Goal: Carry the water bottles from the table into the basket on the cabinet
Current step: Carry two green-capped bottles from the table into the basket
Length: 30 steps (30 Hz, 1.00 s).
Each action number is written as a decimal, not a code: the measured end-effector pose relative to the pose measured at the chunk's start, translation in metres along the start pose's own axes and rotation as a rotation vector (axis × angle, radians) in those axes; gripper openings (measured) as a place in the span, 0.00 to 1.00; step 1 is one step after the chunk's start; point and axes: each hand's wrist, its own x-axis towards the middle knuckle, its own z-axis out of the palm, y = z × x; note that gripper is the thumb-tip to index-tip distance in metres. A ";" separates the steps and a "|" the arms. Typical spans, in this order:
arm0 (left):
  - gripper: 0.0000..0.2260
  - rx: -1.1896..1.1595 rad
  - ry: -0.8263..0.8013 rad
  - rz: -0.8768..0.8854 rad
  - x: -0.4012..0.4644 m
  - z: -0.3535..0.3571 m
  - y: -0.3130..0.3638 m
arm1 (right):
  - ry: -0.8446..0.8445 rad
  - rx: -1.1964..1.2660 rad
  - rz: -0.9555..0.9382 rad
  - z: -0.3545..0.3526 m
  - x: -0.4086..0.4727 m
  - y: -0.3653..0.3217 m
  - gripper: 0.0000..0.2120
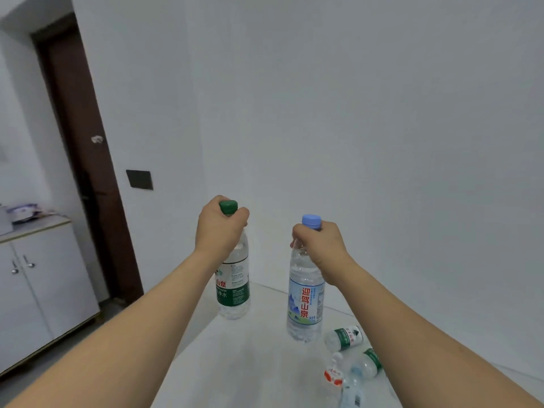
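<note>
My left hand (219,228) grips the neck of a clear water bottle with a green cap and green label (234,293), held upright above the white table (259,363). My right hand (319,245) grips the neck of a taller bottle with a blue cap and blue label (306,304), also upright. Whether either bottle base touches the table is unclear. Several small bottles lie on their sides on the table at lower right: one with a green label (344,337), another green one (368,363) and one with a red label (334,372). No basket is in view.
A white two-door cabinet (41,295) stands at the left with a beige top carrying some blurred items (25,212). Behind it is a dark brown door (85,172). White walls close the corner behind the table.
</note>
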 end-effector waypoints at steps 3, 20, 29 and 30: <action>0.05 0.080 0.105 -0.012 0.004 -0.049 -0.012 | -0.115 0.044 0.007 0.042 -0.001 -0.007 0.04; 0.04 0.135 0.341 -0.083 0.030 -0.232 -0.055 | -0.456 0.080 -0.010 0.235 0.002 -0.042 0.05; 0.07 0.188 0.355 -0.088 0.066 -0.313 -0.083 | -0.461 0.064 -0.046 0.332 0.014 -0.049 0.08; 0.07 0.184 0.362 -0.090 0.071 -0.319 -0.089 | -0.459 0.051 -0.043 0.342 0.017 -0.048 0.08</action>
